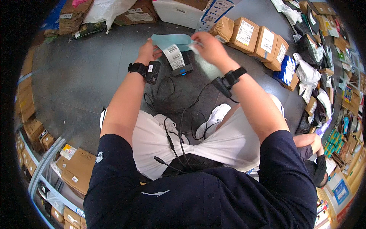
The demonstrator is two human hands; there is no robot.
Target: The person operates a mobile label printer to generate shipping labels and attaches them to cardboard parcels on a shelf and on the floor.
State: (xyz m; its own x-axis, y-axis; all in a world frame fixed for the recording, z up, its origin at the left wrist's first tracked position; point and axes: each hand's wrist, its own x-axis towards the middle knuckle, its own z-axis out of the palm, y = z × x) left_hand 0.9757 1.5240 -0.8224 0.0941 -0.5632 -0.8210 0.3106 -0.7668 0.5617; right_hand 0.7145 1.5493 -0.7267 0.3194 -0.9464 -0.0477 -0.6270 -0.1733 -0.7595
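Observation:
A pale teal strip of label backing paper (pixel 168 39) stretches between my hands, above the floor. My left hand (pixel 147 51) holds its left end, the thumb at the edge and the fingers spread below. My right hand (pixel 211 48) pinches the right end, with a small white label (pixel 194 47) under the fingers. Printed white labels (pixel 173 55) bearing numbers hang from the strip down over a small black label printer (pixel 183 68) with a lit blue indicator. The printer's far side is partly hidden by the paper.
Black cables (pixel 183 108) trail across the floor between my shoes. Cardboard boxes (pixel 244 34) line the right front, with heaps of parcels (pixel 308 71) beyond. A white carton (pixel 180 14) stands ahead. A metal rack (pixel 45 163) holds boxes at left. Another person (pixel 311 160) sits at right.

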